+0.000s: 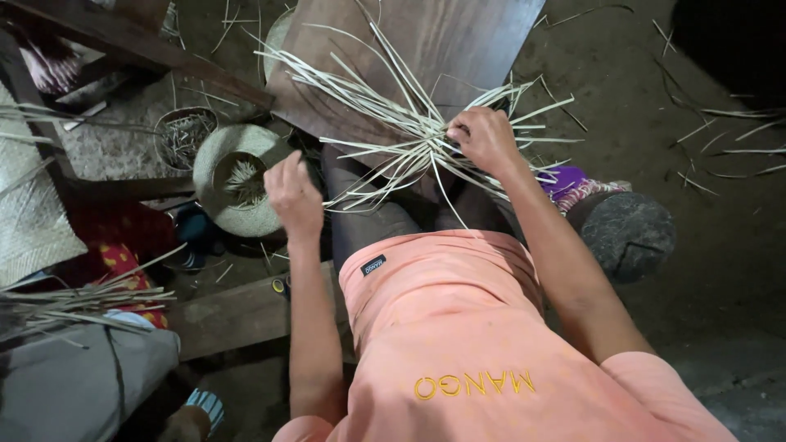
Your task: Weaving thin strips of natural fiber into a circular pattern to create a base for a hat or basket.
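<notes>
R hand [485, 139] closed on a bunch of pale flat straw strips [393, 123], gripping them near where they cross; strips fan out to both sides of that hand, most running up and away to its left over a dark wooden board [458, 41] that lies just beyond the knuckles. A few strip ends poke out past the hand on its right side too.

L hand [293, 195] raised, apart from the bunch, fingers curled loosely; can't tell if it pinches a strip or holds nothing. Nearest strip ends hang just to its right, btwn the two hands.

Just left of L hand: a round woven straw hat [214, 176], crown up, w/ short strip bits sitting in the dent of its top. Further left of that, a small round basket [184, 135] w/ scraps inside. Far left of L hand, a woven mat [29, 221] and a bundle of longer strips [74, 303] lying flat, below it.

Right of R forearm: a rough grey stone [626, 233], w/ a purple cloth [569, 184] beside it, closer to the arm. Loose strips scattered on the dirt floor [696, 98] beyond R hand. Person wears a peach shirt [458, 327].
</notes>
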